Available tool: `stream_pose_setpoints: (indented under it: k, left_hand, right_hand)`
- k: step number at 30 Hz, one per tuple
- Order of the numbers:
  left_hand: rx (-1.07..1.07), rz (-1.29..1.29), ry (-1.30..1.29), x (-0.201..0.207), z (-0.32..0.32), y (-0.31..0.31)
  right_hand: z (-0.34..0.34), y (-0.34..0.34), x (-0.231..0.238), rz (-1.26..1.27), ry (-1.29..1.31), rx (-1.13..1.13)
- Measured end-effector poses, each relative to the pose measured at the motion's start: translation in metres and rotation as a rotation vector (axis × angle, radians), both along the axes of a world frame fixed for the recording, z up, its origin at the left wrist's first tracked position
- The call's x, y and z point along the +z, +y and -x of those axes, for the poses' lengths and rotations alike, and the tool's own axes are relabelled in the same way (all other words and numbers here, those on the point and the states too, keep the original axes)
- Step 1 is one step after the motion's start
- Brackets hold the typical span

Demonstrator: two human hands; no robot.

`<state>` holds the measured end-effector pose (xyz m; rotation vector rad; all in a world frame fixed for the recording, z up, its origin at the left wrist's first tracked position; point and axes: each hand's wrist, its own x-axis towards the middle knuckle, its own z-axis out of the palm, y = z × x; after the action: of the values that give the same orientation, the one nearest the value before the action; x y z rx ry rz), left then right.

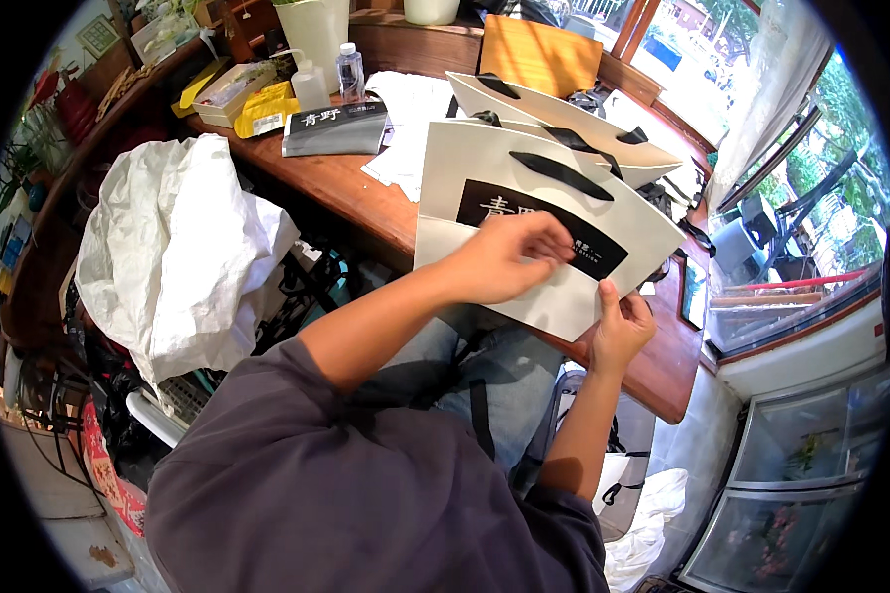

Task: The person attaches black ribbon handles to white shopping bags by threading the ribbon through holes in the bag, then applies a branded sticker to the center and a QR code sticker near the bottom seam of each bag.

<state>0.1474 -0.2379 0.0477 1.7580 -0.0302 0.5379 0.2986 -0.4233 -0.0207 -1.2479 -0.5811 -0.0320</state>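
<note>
A white paper gift bag [455, 245] with a black ribbon handle [561, 176] tilts across the table's front edge, above my lap. A dark rectangular label [603, 249] with pale lettering lies on its front. My left hand [512, 255] rests over the label's lower part, fingers loosely bent and slightly apart, holding nothing I can see; it hides some of the label. Between thumb and fingers, my right hand [621, 324] pinches the bag's lower right edge. Right behind stand more white bags [603, 141] with black ribbon handles.
On the wooden table [316, 193] lie a black-and-grey printed packet [334, 129], white sheets [405, 119] and yellow packets [267, 107]. A clear bottle [350, 74] stands behind. A large white sack [178, 247] bulges at my left. Windows and a glass-fronted cabinet [801, 435] border the right.
</note>
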Motion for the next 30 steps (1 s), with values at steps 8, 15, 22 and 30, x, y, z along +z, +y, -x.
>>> stream_pose_setpoints:
  k: [8, 15, 22, 30]
  left_hand:
    - [0.757, 0.087, -0.237, -0.026, 0.101, 0.088]
    - [0.541, -0.025, -0.103, -0.048, 0.069, 0.128]
    - [0.344, 0.130, -0.254, -0.026, 0.027, 0.137]
    - [0.271, 0.288, -0.147, -0.003, 0.008, 0.145]
  right_hand:
    - [0.003, 0.001, 0.001, 0.014, 0.067, 0.006]
    - [0.003, -0.010, -0.006, -0.190, 0.128, -0.032]
    - [0.012, -0.034, 0.077, -0.126, 0.150, -0.109]
    - [0.027, -0.037, 0.123, 0.025, 0.143, -0.138]
